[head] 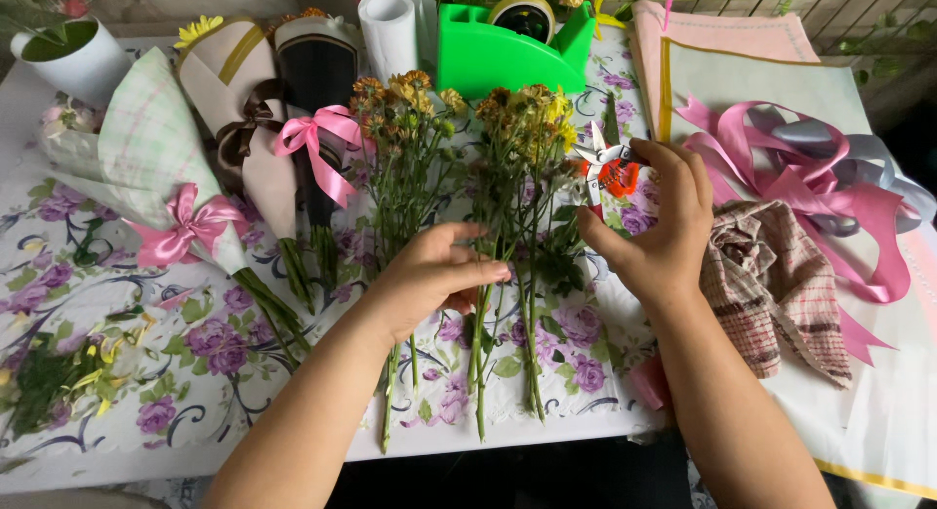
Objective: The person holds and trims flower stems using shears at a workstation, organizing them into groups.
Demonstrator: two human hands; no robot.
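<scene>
Head view: wilted orange-yellow flower stems (508, 226) lie under left hand (429, 275).

Two bare forearms and hands (429, 275), no sleeves, rings or watch.

Three wrapped bouquets (210, 148) lie at the left on the floral tablecloth (195, 372); two carry pink bows. A green tape dispenser (508, 45) stands at the rear beside a white paper roll (390, 31). Pink ribbons (820, 187) and what appears to be checked cloth (771, 285) lie at the right.
</scene>
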